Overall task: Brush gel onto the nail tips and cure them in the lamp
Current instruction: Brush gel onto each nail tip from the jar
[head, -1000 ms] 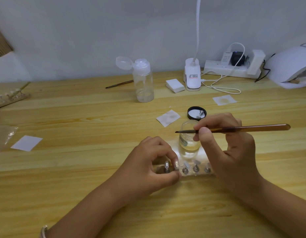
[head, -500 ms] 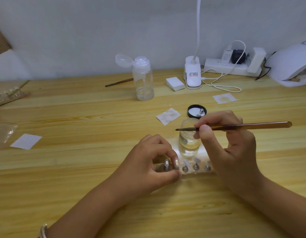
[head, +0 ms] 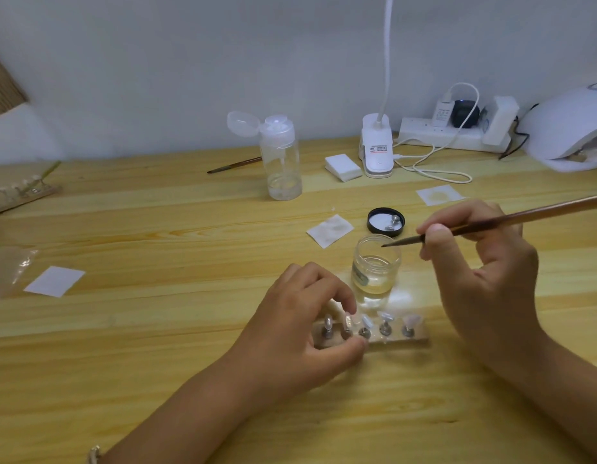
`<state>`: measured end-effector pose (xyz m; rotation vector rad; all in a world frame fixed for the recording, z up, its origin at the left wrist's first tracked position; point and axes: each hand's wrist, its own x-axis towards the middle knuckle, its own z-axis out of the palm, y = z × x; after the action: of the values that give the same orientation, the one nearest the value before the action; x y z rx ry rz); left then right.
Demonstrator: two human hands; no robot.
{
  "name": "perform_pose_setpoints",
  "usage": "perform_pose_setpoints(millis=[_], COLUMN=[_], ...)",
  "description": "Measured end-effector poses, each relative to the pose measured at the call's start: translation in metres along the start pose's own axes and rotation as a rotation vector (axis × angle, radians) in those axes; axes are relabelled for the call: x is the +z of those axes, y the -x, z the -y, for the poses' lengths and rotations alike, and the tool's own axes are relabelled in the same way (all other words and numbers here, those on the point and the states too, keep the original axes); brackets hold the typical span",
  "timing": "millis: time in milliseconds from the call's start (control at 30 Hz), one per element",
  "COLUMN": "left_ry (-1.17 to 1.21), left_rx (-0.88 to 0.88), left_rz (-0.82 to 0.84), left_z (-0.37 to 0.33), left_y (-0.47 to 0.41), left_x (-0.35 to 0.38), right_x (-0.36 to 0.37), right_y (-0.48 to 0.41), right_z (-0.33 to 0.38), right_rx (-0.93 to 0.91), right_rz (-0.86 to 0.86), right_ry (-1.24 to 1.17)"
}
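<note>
Wondering which step this is. The right hand [head: 484, 279] pinches the brush [head: 525, 216] between thumb and fingertips. The bristle end hangs just over the mouth of the open jar [head: 376, 266] and isn't clearly touching the gel. Dipping, or about to paint? / mika

Looks like loading the brush to me. Can't tell if there's gel on the bristles, way too small. The left hand [head: 300, 326] is curled round the left end of the strip [head: 407, 339], thumb on the near side and fingers behind, so it's pinned to the bench [head: 156, 329]. The five tips [head: 386, 318] stand in a row on it, just nearer the bench's near edge than the jar. / jo

And the lamp [head: 568, 128]? / mika

Far right corner, well apart from the strip, and I can't tell what's inside it. So curing isn't close, I'd say. The next move probably means getting the bristles down into the gel, or across to a tip. It wants a light load so nothing floods the edges. The jar is right behind the strip, so a low swing of the handle could knock it. The lid [head: 386, 222] lies just beyond the jar. / jo
</note>
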<state>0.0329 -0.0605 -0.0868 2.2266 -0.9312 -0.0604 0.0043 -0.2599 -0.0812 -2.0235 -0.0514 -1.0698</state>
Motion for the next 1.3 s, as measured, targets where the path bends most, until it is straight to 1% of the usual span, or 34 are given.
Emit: perform_pose_setpoints(millis=[133,233,333,467,833,1300], left_ry=[-0.047,-0.019,-0.001,-0.033,-0.016,0.068], left_rx=[0.007,-0.004,-0.002,0.01,0.041,0.002], left_rz=[-0.001,-0.02,-0.025,-0.057,-0.053,-0.081], left_z=[0.0,0.0,-0.002,-0.003,-0.006,-0.005], left_y=[0.0,0.001,0.0,0.0,-0.002,-0.003], left_x=[0.0,0.0,0.004,0.011,0.016,0.015], right_x=[0.004,0.005,0.006,0.008,0.009,0.009], right_y=[-0.001,-0.001,-0.001,-0.001,-0.001,-0.001], right_z=[-0.003,-0.006,-0.008,-0.007,-0.009,-0.008], right_rx=[-0.01,0.055,0.1,0.088,0.08,0.078], right_rz=[0.079,0.164,0.206,0.254,0.279,0.287], right_ry=[0.071,0.094,0.129,0.16,0.183,0.197])
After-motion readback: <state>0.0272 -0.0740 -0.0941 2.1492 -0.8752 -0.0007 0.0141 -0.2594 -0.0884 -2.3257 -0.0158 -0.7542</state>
